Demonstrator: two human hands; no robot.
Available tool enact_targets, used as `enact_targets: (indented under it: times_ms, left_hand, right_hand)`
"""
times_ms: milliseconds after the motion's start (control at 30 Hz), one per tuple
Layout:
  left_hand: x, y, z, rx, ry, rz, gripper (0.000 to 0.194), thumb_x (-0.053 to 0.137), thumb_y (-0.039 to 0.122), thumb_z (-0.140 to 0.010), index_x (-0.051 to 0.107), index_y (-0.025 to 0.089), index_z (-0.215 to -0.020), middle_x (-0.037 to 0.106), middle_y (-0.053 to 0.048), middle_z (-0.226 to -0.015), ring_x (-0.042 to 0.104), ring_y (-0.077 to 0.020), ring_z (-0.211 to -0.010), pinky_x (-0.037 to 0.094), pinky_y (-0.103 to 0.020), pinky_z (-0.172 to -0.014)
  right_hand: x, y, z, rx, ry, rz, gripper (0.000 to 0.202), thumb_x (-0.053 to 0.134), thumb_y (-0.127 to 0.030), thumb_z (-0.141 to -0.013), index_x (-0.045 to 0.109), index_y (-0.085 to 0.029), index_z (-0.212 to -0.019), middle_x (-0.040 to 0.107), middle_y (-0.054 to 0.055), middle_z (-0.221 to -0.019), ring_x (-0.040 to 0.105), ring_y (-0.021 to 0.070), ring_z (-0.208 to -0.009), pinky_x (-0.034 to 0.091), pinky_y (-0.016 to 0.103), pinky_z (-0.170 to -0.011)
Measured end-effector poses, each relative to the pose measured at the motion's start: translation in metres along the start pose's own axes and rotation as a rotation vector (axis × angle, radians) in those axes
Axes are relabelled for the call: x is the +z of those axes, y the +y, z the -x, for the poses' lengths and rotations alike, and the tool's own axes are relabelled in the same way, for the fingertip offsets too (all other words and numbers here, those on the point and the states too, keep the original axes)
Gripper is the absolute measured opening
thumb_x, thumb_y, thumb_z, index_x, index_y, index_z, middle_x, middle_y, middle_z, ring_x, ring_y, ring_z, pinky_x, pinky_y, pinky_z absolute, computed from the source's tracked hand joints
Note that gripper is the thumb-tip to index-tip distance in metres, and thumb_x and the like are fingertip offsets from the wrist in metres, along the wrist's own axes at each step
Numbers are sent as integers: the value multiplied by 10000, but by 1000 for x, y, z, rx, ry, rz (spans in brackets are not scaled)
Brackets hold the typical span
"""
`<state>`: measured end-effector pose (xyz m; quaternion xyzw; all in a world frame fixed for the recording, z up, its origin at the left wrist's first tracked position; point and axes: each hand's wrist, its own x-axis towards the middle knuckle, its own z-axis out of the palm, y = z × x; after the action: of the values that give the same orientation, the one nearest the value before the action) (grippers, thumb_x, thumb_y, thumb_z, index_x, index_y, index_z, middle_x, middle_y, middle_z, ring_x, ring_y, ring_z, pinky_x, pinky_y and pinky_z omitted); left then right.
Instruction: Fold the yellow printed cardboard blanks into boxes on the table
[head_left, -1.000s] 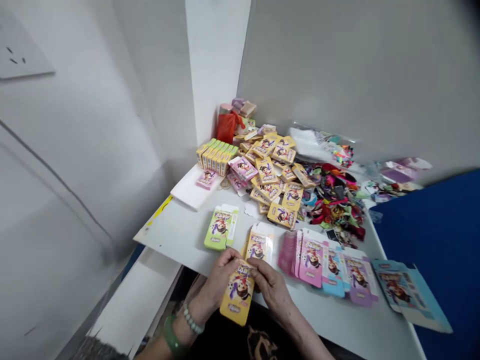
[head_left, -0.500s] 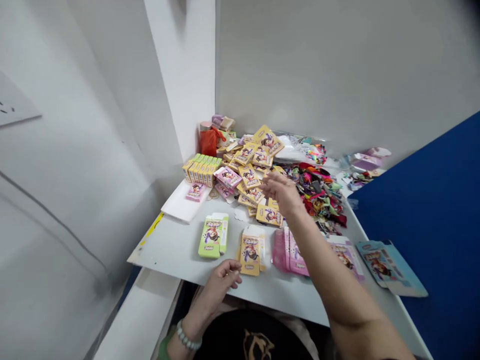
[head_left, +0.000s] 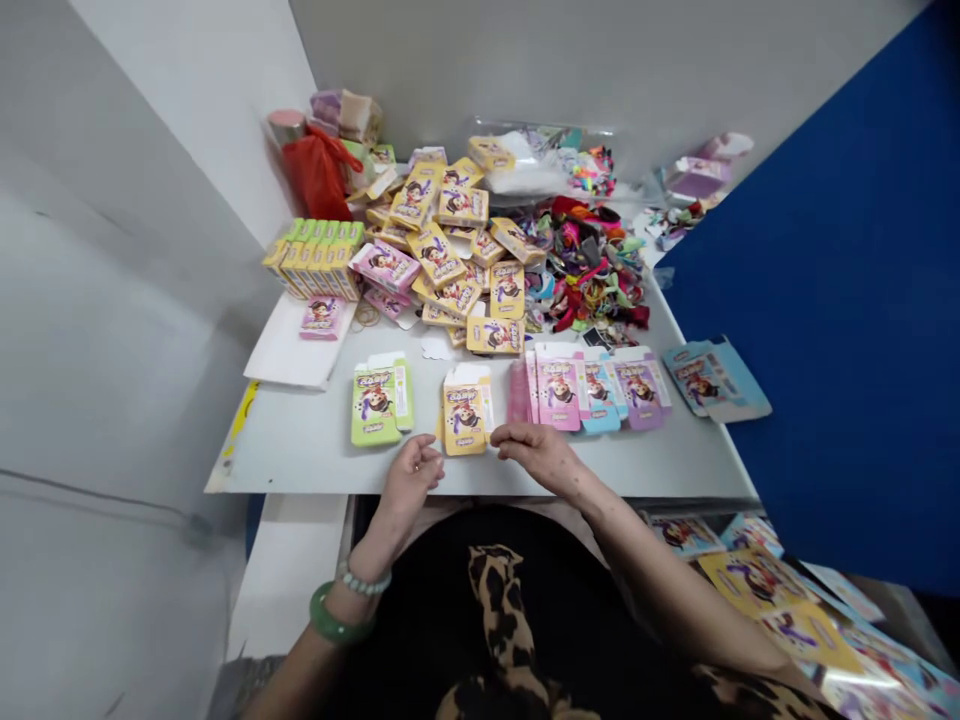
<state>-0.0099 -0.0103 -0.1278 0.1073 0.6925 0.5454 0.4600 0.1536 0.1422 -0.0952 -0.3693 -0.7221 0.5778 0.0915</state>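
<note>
A flat yellow carton with a cartoon figure lies near the table's front edge, its top flaps extended. My left hand is just off its lower left corner, fingers loosely curled and apart, with nothing visible in them. On the carton's other side is my right hand, palm down and holding nothing visible; its fingertips point at the carton's right edge, and contact is unclear. A green carton lies to the left. To the right are pink cartons, a blue carton and a purple carton.
Closed yellow boxes form a heap behind, beside a pile of colourful hair ties. A row of boxes stands at left near a red bag. A larger blue carton overhangs the right edge by a blue partition.
My right hand has drawn back from above the box heap to the yellow carton at the front. My left hand stays near that carton. The view has tilted down.
</note>
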Motion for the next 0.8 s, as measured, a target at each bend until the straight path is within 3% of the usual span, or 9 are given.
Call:
enact_targets:
  times_ms: [167, 300, 400, 600, 800]
  left_hand:
    - [5, -1, -5, 4, 9, -80, 544, 745, 373, -663, 600, 182, -1151, 610, 12, -857, 596, -111, -615, 466, -241, -567]
    - [10, -2, -11, 7, -1, -179, 602, 697, 353, -710, 570, 177, -1272, 582, 31, -814, 540, -97, -536, 432, -237, -509]
    - [13, -4, -17, 51, -5, -319, 595, 649, 353, -760, 574, 163, -1318, 568, 48, -721, 502, -110, -497, 411, -251, -495]
    - [17, 0, -26, 126, -3, -544, 567, 587, 372, -798, 603, 171, -1329, 551, 63, -598, 508, -145, -471, 389, -261, -480]
    - [22, 9, -31, 86, 77, -449, 707, 637, 395, -727, 509, 164, -1383, 577, 78, -621, 523, -133, -439, 416, -231, -416]
  right_hand:
    - [6, 22, 22, 54, -20, 77, 225, 593, -272, -759, 779, -264, -885, 766, 16, -900, 693, 235, -855, 539, 395, -860]
    - [21, 33, 21, 35, 78, 148, 432, 569, -202, -766, 713, -260, -1170, 722, 56, -1172, 668, 245, -999, 520, 421, -954]
    - [32, 35, 15, -27, 78, 266, 552, 520, -136, -770, 607, -209, -1310, 620, 114, -1344, 625, 254, -1100, 505, 418, -982]
    - [45, 25, -5, -76, 53, 297, 518, 483, -81, -801, 552, -164, -1308, 612, 128, -1277, 607, 242, -1105, 490, 387, -1005]
    - [43, 30, -1, -115, 116, 319, 496, 519, -88, -860, 527, -199, -1343, 569, 100, -1404, 566, 234, -1252, 475, 385, -1082]
